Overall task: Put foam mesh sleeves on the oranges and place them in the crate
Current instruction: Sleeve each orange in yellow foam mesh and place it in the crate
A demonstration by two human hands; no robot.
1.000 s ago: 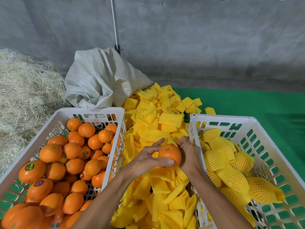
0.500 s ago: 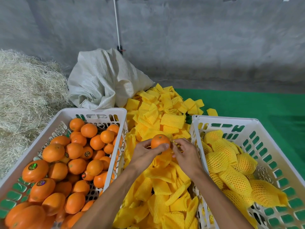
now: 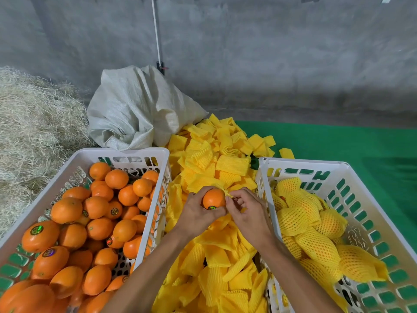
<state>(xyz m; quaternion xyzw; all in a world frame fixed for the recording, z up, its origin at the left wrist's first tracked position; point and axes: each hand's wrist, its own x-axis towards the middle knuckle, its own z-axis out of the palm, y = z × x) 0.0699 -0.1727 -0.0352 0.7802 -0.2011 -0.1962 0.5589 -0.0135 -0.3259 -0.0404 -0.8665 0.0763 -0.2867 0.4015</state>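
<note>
Left hand cups round orange fruit; right hand fingers pinch yellow foam mesh sleeve edge. Risk: thin pinch slips, sleeve snaps off w/o covering fruit.

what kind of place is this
Probably a fruit packing shed: a crate of bare oranges, a heap of yellow foam mesh sleeves and a crate of sleeved oranges on green matting, by a rough concrete wall.

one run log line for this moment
step: sleeving | left hand: grips orange | right hand: pinches foam sleeve at orange | right crate: sleeved oranges inside
</note>
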